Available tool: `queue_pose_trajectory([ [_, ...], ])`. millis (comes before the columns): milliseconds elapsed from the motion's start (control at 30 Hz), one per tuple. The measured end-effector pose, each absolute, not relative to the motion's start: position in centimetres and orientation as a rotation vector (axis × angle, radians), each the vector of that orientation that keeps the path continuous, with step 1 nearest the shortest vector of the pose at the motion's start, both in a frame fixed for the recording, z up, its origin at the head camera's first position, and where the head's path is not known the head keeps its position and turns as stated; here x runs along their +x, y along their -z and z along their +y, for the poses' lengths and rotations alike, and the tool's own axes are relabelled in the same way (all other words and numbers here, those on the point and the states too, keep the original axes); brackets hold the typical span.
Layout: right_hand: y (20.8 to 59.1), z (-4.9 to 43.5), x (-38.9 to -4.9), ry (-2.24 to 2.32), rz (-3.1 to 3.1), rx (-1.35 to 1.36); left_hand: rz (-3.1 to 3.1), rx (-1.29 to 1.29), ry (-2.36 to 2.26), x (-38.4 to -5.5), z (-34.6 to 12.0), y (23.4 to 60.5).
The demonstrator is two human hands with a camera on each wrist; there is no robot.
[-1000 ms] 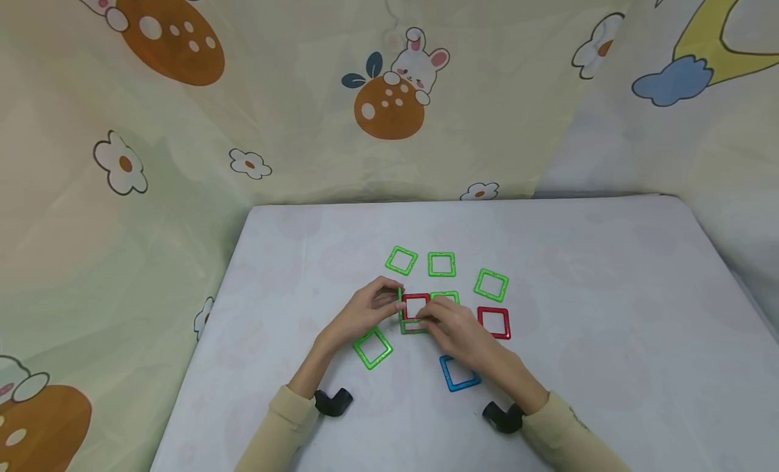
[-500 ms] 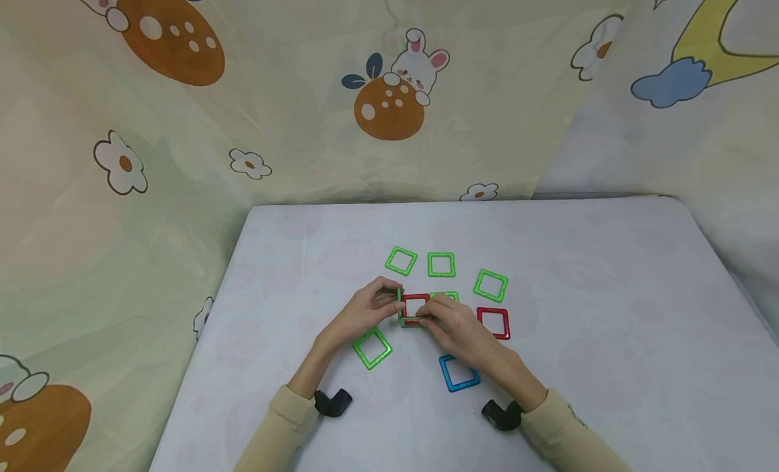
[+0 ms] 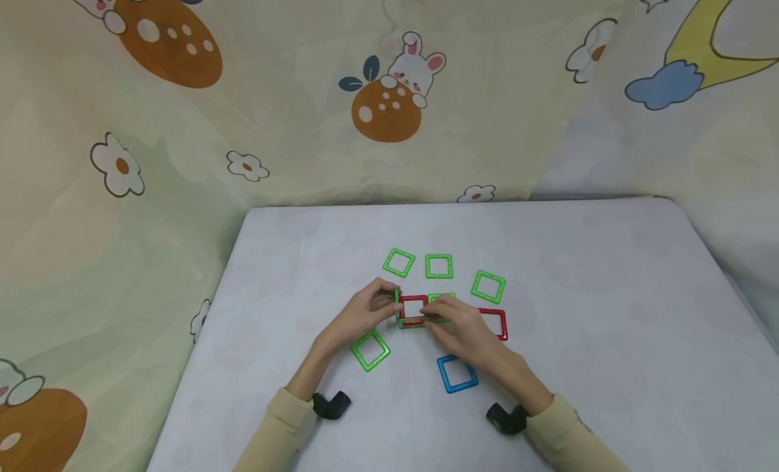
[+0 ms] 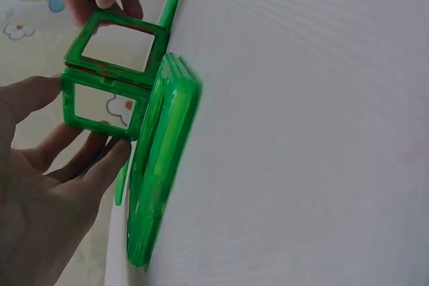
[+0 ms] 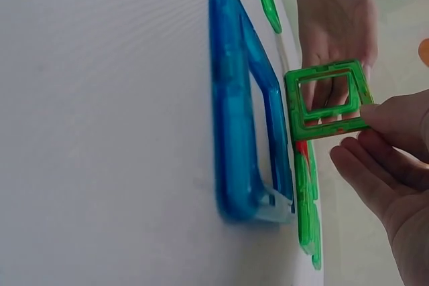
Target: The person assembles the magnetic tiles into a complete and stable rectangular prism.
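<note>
The left hand (image 3: 363, 314) pinches an upright green square frame (image 4: 69, 98) by its edges; the right hand (image 3: 460, 328) pinches a second upright green frame (image 5: 292, 102) between thumb and fingertips. The two appear to meet at a corner, beside a red frame (image 3: 413, 298) that seems to lie flat between the hands. Holding both vertical, with light, even pressure, should help the corner sit square. A loose green frame (image 3: 381, 341) lies just nearside of the left hand, a blue frame (image 3: 463, 387) nearside of the right; three green frames (image 3: 439, 257) lie beyond. Past the pale tabletop (image 3: 578, 269) hangs cream fabric (image 3: 304, 100) printed with bunnies.
</note>
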State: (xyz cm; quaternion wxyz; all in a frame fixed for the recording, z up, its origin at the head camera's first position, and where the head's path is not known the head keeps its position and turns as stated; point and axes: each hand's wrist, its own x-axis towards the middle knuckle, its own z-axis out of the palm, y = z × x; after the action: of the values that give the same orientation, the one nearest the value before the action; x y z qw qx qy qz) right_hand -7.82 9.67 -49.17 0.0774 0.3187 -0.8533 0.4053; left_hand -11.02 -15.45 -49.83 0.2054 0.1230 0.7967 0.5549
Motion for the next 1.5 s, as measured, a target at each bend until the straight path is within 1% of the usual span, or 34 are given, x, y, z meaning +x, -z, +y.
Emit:
queue_pose_trajectory([
  [300,49.2,10.7,-7.0,-1.184,-2.576,0.897,2.222,0.337,-1.556,-11.0,-15.5,49.7],
  [733,49.7,12.3,-5.6,-1.166,-2.64,0.904,2.222,0.348,-1.562,-10.9,-15.8,49.6],
  [1067,48.9,13.2,-4.1,-1.029,-2.952,0.905,2.233,0.36,-1.54,-10.6,-15.9,50.0],
  [1233,48.2,13.7,-3.8,-0.925,-3.058,0.935,2.217,0.354,-1.55,-10.7,-15.7,49.9],
  [1500,47.7,14.1,-3.6,-0.827,-3.05,1.044,2.215,0.359,-1.542,-10.7,-15.5,49.9],
])
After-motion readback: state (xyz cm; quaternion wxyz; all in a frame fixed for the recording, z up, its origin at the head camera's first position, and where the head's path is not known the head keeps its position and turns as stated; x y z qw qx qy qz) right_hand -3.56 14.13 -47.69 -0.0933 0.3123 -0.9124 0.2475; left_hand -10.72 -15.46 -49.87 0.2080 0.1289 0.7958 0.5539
